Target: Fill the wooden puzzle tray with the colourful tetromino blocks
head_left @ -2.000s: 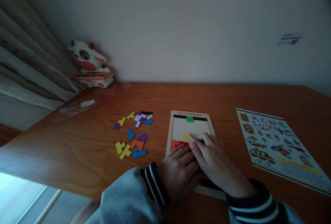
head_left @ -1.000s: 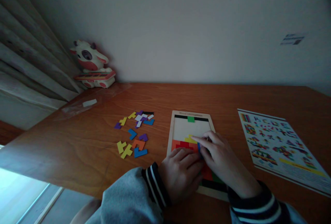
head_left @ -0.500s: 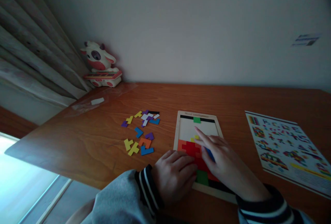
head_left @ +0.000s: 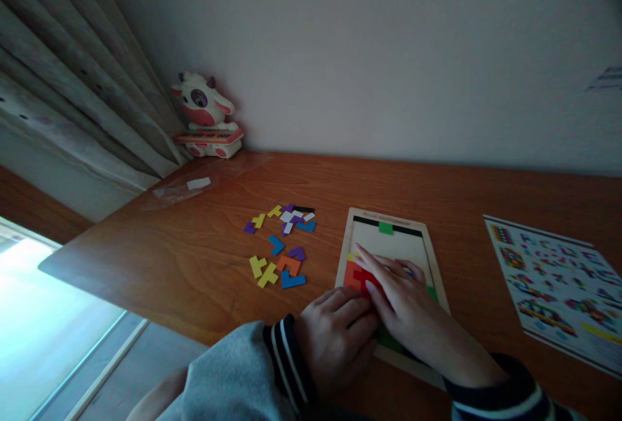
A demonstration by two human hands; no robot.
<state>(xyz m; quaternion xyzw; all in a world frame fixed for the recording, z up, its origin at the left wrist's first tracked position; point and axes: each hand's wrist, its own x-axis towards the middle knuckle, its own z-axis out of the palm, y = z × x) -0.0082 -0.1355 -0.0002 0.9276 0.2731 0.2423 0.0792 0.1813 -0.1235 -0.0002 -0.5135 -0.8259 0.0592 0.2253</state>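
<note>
A wooden puzzle board point(head_left: 344, 239) lies flat, with orange pieces point(head_left: 350, 273), a red piece point(head_left: 363, 277) and green pieces in its frame. My left hand point(head_left: 337, 333) is closed, its curled fingers resting over the board's lower left edge. Above the tray reaches my right hand point(head_left: 413, 304), fingers stretched out and thumb apart. Its fingertips touch or nearly touch a yellow piece point(head_left: 350, 257) by the left inner edge. A green piece point(head_left: 385, 228) sits at the top between black strips point(head_left: 364, 220). The right hand hides much of the lower board.
Loose puzzle pieces lie left of the board, among them a yellow one point(head_left: 268, 275), an orange one point(head_left: 289, 265) and a blue one point(head_left: 293, 280). A printed pattern sheet point(head_left: 549, 278) lies at the right. A cow toy point(head_left: 208, 116) stands by the curtain point(head_left: 97, 97).
My right hand has moved left across the board, and the yellow piece has shifted to its left inner edge. My left hand stays at the board's edge. The view has turned slightly left.
</note>
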